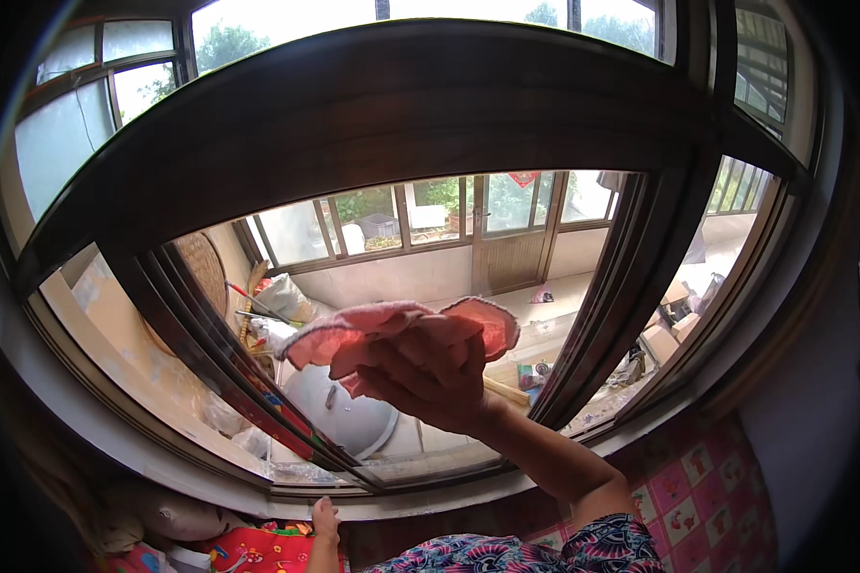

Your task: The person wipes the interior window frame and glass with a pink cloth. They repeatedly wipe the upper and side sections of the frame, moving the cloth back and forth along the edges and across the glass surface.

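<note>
My right hand [430,376] is raised in front of the middle window pane and grips a pink cloth [401,322] with a dark stitched edge. The cloth is bunched under my fingers, and its loose ends spread out to both sides. Whether it touches the glass is hard to tell. Low in the view, my left hand [326,517] is at the edge of the pale window sill [430,507]. Its fingers are partly hidden, so their grip on the sill is unclear. Dark window frames [416,107] surround the panes.
Behind the glass are a large grey round lid-like object [344,412], a woven round tray [202,268], white sacks [287,297] and a door [512,251]. Cardboard boxes [661,344] stand at right. Below the sill lies red patterned fabric [265,550].
</note>
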Demonstrator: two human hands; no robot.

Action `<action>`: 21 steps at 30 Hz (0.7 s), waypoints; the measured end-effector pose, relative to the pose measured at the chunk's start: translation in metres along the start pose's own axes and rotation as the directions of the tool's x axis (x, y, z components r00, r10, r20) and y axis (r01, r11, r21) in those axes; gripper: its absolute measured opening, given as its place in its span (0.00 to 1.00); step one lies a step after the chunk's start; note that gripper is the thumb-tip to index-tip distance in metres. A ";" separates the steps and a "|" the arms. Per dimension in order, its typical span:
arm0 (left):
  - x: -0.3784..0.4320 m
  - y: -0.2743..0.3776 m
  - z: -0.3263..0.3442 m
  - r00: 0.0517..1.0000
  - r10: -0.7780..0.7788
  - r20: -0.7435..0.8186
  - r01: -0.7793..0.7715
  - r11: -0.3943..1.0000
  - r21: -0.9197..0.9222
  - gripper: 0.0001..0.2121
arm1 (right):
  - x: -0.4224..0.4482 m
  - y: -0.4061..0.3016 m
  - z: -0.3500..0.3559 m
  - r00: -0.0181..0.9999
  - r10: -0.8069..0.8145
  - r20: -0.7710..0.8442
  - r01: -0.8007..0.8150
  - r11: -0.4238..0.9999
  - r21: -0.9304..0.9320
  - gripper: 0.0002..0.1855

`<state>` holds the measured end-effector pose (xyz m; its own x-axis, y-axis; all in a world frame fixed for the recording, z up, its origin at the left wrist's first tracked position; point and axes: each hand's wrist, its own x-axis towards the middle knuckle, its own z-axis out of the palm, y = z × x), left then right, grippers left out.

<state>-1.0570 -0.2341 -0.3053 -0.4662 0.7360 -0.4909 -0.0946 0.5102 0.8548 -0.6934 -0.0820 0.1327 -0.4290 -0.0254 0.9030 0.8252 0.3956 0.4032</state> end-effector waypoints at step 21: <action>-0.077 0.333 0.018 0.445 0.879 -0.171 -0.895 0.432 -0.111 0.31 | -0.013 0.040 -0.016 0.992 -0.087 0.094 0.081 0.994 0.072 0.24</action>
<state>-1.0368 -0.1133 0.0142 -0.4414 0.6997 0.5618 0.2788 -0.4882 0.8270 -0.6485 -0.0809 0.1395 -0.5318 0.0262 0.8464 0.7592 0.4575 0.4629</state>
